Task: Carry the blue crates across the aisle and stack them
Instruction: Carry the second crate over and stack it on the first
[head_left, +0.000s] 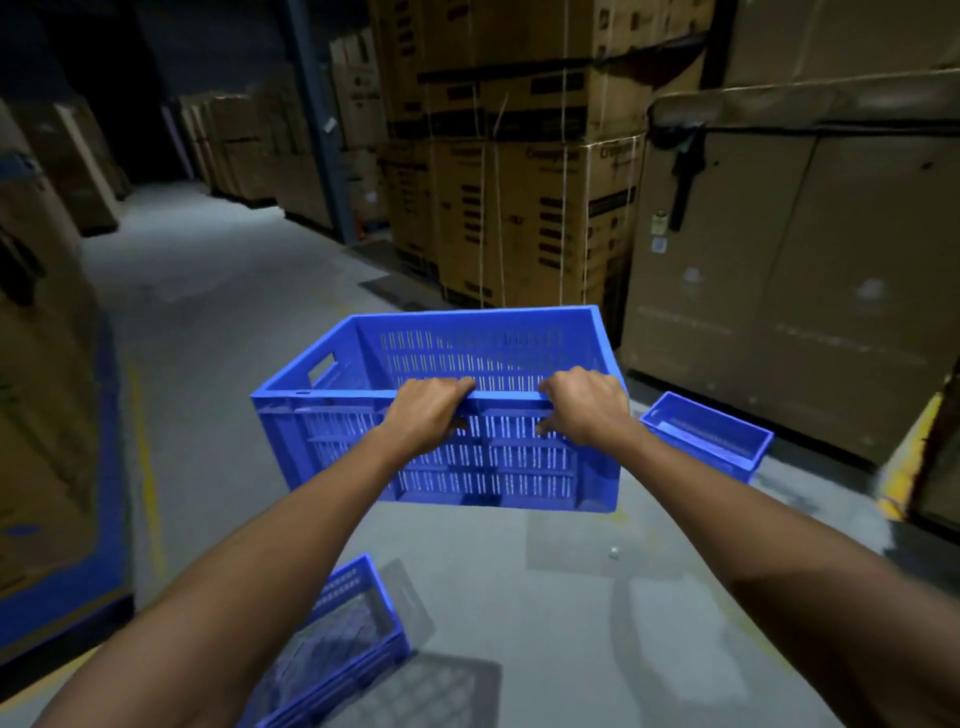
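Crate (441, 457): near rim clenched by fingers of left hand (428, 413) and right hand (584, 405) (held above floor).
Surroundings: second crate (709, 436) ahead right, cardboard boxes (519, 208) beyond.

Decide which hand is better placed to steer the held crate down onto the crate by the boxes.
Right, probably. The right hand grips the held crate's near rim on the side nearer the floor crate, which lies to the right. The left hand grips farther from it.

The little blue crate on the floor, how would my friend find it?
Look at the big cardboard boxes on the right. At their foot, on the grey floor, sits the little crate. It is shallower than the held crate, and no hand touches it.
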